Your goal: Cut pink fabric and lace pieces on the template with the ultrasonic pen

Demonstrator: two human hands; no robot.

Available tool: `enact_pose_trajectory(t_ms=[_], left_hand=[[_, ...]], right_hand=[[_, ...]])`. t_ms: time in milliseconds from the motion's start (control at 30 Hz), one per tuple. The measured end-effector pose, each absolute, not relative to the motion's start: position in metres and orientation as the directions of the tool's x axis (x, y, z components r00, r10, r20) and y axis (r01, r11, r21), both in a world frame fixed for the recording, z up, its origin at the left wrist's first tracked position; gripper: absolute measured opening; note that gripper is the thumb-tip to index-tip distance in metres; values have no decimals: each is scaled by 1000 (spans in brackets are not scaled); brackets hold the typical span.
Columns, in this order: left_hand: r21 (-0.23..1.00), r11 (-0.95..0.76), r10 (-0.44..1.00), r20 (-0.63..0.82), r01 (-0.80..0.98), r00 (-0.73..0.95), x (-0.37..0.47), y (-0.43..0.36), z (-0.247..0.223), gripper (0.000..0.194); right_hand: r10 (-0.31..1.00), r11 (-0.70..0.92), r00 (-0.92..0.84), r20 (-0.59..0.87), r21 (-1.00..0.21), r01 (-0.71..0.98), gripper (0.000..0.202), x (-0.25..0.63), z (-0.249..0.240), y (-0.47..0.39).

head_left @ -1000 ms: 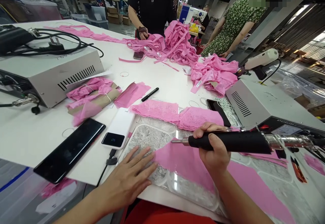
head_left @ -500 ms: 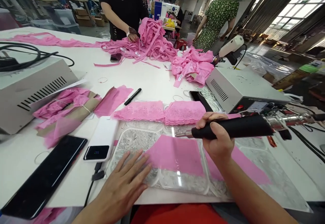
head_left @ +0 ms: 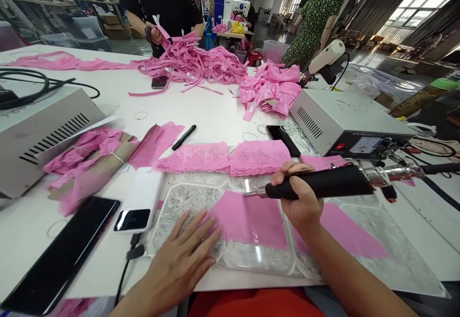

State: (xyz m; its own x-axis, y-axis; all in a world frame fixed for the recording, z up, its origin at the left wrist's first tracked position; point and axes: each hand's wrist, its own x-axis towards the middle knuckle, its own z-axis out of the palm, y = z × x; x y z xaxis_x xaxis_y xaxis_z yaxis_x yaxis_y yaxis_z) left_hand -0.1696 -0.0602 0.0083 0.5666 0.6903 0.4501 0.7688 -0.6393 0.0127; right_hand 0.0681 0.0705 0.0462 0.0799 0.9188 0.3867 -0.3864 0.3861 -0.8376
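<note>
My right hand (head_left: 302,192) is wrapped around a black corded hand tool (head_left: 334,182) with a narrow metal tip. That tip is at the upper edge of a flat pink fabric piece (head_left: 247,221); whether it touches, I cannot tell. My left hand (head_left: 187,250) lies flat, fingers spread, its fingertips on the fabric's left edge. Under the cloth is a clear plastic template (head_left: 183,197) with rounded frames. Another pink fabric piece (head_left: 352,230) lies to the right, partly behind my right forearm. Two stacks of pink lace pieces, a left stack (head_left: 194,158) and a right stack (head_left: 260,156), lie along the template's far edge.
At right stands a grey control box (head_left: 348,120), at left another grey box (head_left: 46,135). A white power bank (head_left: 140,192), a black phone (head_left: 61,254) and a marker (head_left: 184,137) lie on the table. Across it, a person in black handles a heap of pink straps (head_left: 201,63).
The tool tip has shifted slightly left over the fabric's upper edge. My left hand stays flat. The person opposite has lifted some pink straps, and the heap has spread lower.
</note>
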Motion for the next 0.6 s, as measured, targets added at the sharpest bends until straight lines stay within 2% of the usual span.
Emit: enact_pose_trajectory(t_ms=[367, 600], left_hand=[[27, -651, 682, 461, 759, 568, -172, -59, 3, 37], [15, -642, 691, 446, 767, 569, -174, -59, 1, 39]], right_hand=[[911, 400, 72, 406, -829, -390, 7, 65, 48, 70], [899, 439, 156, 410, -836, -330, 7, 91, 53, 71]])
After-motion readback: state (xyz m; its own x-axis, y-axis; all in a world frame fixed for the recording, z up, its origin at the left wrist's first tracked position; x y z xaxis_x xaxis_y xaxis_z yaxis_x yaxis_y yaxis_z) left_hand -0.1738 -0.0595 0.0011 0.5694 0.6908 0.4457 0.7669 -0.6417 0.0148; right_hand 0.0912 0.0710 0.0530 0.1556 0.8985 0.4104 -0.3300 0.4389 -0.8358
